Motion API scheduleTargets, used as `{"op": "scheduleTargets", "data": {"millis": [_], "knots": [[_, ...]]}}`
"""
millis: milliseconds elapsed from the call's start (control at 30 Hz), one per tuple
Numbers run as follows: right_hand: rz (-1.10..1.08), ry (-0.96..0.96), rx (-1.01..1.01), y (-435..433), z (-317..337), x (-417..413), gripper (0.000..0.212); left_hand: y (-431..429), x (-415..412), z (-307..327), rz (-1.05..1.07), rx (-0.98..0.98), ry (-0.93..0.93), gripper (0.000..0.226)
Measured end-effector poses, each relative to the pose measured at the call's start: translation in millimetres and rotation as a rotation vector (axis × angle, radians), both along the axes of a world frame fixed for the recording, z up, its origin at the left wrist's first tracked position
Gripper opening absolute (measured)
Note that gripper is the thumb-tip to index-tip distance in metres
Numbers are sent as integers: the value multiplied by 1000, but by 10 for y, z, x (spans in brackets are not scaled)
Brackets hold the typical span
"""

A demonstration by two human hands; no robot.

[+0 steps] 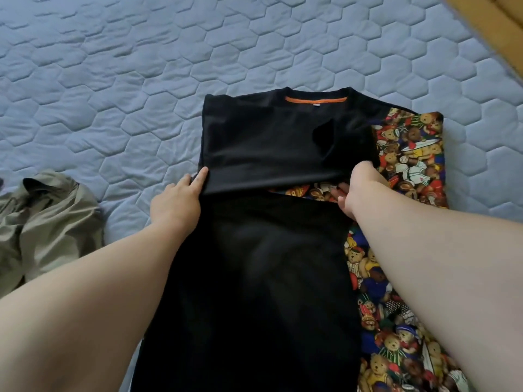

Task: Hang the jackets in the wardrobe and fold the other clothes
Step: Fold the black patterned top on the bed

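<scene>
Your left hand [181, 200] and right hand [358, 190] both pinch the shirt [271, 142] mid-fold; jacket [48, 222] left of them not yet hung.

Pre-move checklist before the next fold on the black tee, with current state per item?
1. Grip of right hand on black T-shirt fold edge: ok, fingers curl under it.
2. Grip of left hand at the other end: cannot tell, thumb hidden.
3. Upper layer smooth: not ok, rumpled toward the right.
4. Shirt collar flat at the far end: ok.
5. Shirt free of teddy-bear print fabric: not ok, it lies on it.
6. Fold path free of khaki garment: ok, it lies apart on the left.
</scene>
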State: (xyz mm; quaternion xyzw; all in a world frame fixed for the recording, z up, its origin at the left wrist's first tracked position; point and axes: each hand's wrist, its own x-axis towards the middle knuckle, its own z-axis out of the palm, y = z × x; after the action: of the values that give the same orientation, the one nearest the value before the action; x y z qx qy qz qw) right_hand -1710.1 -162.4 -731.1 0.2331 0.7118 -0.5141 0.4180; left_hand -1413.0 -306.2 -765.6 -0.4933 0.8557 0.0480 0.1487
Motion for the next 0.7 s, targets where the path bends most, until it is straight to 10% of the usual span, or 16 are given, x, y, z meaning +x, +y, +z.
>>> {"op": "scheduleTargets", "data": {"millis": [333,700], "knots": [[-332,-107,108,291,30,-144,71,-23,-60,-90,258,70,79,80],[-281,192,210,759,-66,-326,42,6,-208,5,125,-91,125,71]]}}
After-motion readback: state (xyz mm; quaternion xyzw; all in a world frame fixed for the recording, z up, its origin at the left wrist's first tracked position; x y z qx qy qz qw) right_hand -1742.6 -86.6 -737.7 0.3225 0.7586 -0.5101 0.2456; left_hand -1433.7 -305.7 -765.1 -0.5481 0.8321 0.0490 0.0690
